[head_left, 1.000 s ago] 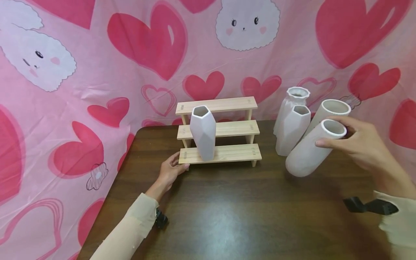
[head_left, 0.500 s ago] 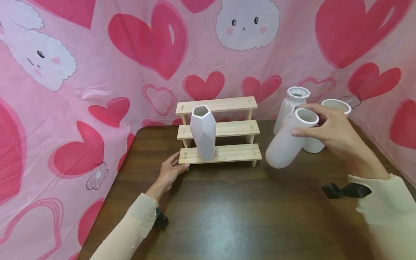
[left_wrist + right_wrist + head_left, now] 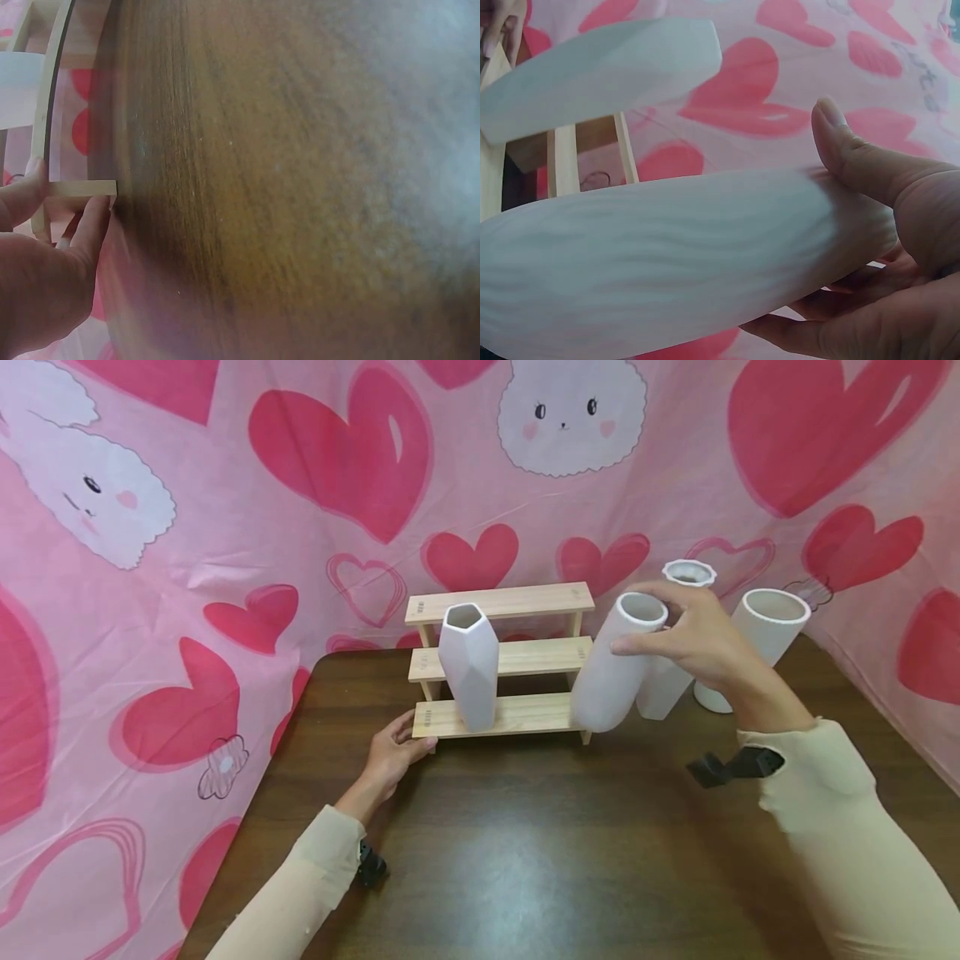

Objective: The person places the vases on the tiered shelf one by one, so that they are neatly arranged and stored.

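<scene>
Head cam: right hand (image 3: 693, 637) just swung the round-rimmed vase (image 3: 609, 672) over to the wooden rack (image 3: 534, 658), so the carry's probably nearly done. Left wrist: left hand (image 3: 46, 281) grips the rack's corner. Right wrist: vase held near its top.

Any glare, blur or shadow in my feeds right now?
Head: pale glare on the table, near middle; left wrist: whitish glare at frame right, wood grain soft; right wrist: the held vase darkens toward the right hand.
</scene>
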Action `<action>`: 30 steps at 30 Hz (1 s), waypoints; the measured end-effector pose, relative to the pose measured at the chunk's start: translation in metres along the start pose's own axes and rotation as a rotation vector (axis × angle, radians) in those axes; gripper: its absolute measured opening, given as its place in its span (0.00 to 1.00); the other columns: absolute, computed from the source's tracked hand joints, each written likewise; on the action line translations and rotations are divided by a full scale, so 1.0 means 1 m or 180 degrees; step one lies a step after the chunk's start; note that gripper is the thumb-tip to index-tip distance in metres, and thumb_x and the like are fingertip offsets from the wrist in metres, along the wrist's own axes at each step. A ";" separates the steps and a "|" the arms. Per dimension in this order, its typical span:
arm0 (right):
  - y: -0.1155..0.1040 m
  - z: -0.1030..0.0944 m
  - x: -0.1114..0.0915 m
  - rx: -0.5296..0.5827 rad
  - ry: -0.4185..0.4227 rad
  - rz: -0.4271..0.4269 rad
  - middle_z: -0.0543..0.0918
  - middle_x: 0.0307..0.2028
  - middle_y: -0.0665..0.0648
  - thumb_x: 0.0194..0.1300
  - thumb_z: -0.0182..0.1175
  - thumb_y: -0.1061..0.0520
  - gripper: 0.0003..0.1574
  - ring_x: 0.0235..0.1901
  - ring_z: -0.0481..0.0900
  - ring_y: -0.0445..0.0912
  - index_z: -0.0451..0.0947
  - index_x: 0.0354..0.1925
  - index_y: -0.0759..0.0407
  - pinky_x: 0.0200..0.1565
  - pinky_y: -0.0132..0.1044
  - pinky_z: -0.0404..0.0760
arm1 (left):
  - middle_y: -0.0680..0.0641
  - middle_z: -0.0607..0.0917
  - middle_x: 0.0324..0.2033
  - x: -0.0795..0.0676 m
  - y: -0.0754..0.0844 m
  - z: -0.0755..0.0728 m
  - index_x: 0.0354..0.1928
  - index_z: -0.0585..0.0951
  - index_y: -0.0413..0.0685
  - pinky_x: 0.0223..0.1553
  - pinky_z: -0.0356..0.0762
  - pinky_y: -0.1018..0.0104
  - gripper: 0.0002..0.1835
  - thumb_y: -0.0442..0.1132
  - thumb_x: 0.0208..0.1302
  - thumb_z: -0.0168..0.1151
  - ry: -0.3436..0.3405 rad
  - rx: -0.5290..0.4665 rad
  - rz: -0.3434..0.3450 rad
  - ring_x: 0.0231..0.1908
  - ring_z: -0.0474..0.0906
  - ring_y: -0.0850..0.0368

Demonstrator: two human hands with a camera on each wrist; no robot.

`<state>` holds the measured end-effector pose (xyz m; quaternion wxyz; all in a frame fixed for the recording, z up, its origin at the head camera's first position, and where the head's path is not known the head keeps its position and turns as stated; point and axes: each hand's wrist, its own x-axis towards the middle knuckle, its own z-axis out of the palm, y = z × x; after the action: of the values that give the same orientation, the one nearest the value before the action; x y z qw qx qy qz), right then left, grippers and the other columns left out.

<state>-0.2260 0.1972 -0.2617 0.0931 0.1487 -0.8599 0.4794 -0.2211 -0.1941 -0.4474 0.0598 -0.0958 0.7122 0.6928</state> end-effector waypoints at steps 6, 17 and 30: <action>-0.006 0.017 0.014 0.0078 -0.0126 -0.0008 0.81 0.44 0.54 0.46 0.78 0.54 0.38 0.41 0.77 0.46 0.77 0.56 0.57 0.41 0.32 0.78 | 0.32 0.76 0.56 0.000 -0.001 -0.001 0.71 0.63 0.42 0.49 0.81 0.63 0.37 0.25 0.59 0.65 0.0011 -0.0003 0.0028 0.38 0.81 0.61; -0.009 0.044 0.030 0.0022 -0.0240 0.0116 0.83 0.43 0.55 0.43 0.79 0.47 0.41 0.41 0.77 0.45 0.77 0.55 0.53 0.44 0.37 0.78 | 0.33 0.77 0.56 -0.001 0.001 0.001 0.71 0.63 0.44 0.45 0.82 0.68 0.37 0.25 0.59 0.64 0.0017 0.0020 -0.0002 0.39 0.80 0.62; -0.009 0.060 0.038 0.0222 -0.0305 0.0015 0.83 0.40 0.56 0.42 0.80 0.52 0.36 0.38 0.76 0.46 0.79 0.50 0.56 0.42 0.36 0.79 | 0.33 0.77 0.56 0.000 0.000 0.000 0.70 0.64 0.45 0.44 0.82 0.68 0.37 0.25 0.60 0.64 0.0006 -0.0012 -0.0008 0.39 0.81 0.61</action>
<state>-0.2598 0.1350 -0.2744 0.0454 0.1726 -0.8465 0.5017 -0.2208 -0.1945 -0.4475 0.0598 -0.0975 0.7109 0.6939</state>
